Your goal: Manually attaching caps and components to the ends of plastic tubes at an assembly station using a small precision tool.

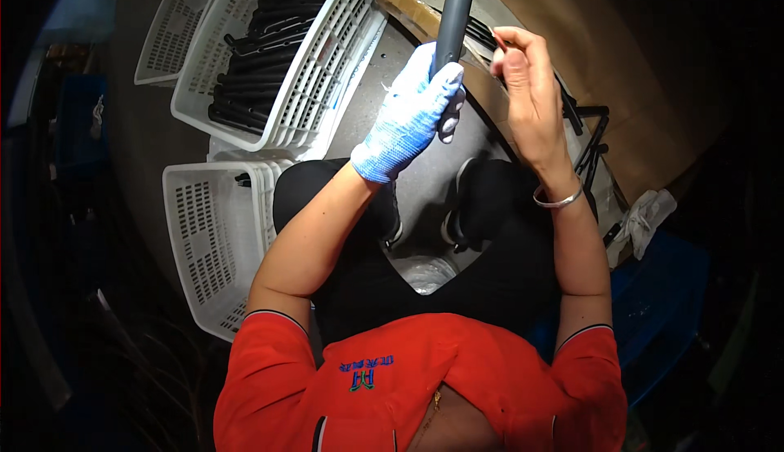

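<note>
My left hand (415,113), in a blue and white knitted glove, is wrapped round the lower part of a dark grey metal tube (457,11). The tube points up and away, tilted slightly right, and its far end runs out of view. A few small holes show along its side. To the right of the tube, and apart from it, is my bare right hand (531,97), raised with fingers bent toward the thumb. A small dark red spot shows at the fingertips; whether it is a held piece or a nail I cannot make out.
A white plastic basket (314,68) full of black bars (265,52) stands at the far left. Another white basket (212,240) is nearer. On the right are a cardboard box (604,68), black tubular parts (592,138), a white cloth (645,219) and a blue bin (661,305).
</note>
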A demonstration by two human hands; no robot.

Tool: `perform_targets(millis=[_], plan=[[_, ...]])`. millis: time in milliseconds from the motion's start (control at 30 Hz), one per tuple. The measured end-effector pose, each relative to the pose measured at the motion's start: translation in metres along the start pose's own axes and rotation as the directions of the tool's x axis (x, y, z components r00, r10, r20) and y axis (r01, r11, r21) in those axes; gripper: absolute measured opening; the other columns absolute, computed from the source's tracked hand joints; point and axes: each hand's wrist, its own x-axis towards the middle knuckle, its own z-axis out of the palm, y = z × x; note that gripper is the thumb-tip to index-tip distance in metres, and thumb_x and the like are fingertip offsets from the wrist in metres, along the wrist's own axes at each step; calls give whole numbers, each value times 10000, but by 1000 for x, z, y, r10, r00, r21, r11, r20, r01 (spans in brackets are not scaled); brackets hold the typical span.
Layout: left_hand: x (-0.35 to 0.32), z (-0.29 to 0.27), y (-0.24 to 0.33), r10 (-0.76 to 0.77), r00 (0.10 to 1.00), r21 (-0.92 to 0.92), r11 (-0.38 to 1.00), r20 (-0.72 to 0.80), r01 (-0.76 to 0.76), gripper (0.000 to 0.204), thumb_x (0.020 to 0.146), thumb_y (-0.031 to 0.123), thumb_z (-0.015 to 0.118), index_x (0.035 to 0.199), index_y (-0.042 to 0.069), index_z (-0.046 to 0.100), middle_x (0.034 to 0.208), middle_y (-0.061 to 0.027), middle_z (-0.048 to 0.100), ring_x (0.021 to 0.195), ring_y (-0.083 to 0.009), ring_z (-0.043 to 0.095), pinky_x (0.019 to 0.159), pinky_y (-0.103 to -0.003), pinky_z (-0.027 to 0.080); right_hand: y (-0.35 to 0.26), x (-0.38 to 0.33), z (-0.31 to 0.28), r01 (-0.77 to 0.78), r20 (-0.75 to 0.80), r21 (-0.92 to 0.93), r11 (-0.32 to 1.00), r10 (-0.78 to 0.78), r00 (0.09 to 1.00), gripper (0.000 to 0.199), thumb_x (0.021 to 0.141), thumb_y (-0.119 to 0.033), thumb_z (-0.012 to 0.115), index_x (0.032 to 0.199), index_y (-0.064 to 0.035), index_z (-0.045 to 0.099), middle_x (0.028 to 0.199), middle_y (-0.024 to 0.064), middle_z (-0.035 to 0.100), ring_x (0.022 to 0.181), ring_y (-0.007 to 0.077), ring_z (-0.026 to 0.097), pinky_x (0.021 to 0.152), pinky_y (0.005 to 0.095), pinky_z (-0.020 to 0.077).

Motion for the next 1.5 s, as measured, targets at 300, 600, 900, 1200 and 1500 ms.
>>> perform_targets(millis=[300, 600, 900, 1200, 1500], plan=[[2, -6, -2, 113, 993, 36, 993, -23, -112, 268, 932, 209, 544, 1102, 25, 449, 787, -39, 542, 579, -70, 501, 519, -222, 445, -7, -3, 3, 386, 62, -489, 782, -410, 910, 240, 836, -34, 618, 1072, -55, 653, 724, 93, 535, 621, 218, 500, 586, 319, 411], [1, -6, -4, 151, 987, 107, 984, -49, -145, 277, 923, 240, 567, 1075, 29, 469, 743, -19, 531, 561, -56, 494, 501, -210, 422, -10, -6, 5, 397, 83, -570, 719, -431, 899, 238, 806, -55, 655, 1043, -61, 672, 715, 73, 520, 627, 206, 506, 574, 318, 414], [0, -5, -3, 153, 987, 125, 981, -57, -145, 247, 929, 242, 566, 1027, 44, 458, 710, -14, 502, 516, -55, 480, 447, -206, 403, -12, -9, 8, 384, 86, -615, 689, -425, 901, 251, 798, -64, 664, 1048, -83, 673, 702, 67, 501, 616, 203, 506, 569, 323, 412], [-5, 1, -5, 158, 982, 104, 984, -106, -147, 240, 939, 256, 542, 1012, 52, 437, 664, -11, 475, 445, -59, 449, 395, -206, 369, -13, -17, 16, 358, 63, -645, 674, -420, 905, 249, 792, -65, 666, 1041, -80, 671, 689, 75, 489, 613, 211, 533, 548, 329, 413], [2, -2, -7, 224, 969, 112, 971, -109, -212, 221, 943, 262, 536, 977, 57, 460, 646, -7, 481, 491, -58, 451, 417, -213, 372, -7, -7, 14, 402, 94, -636, 659, -450, 888, 213, 825, -54, 630, 1037, -63, 659, 715, 82, 523, 625, 225, 535, 592, 321, 428]])
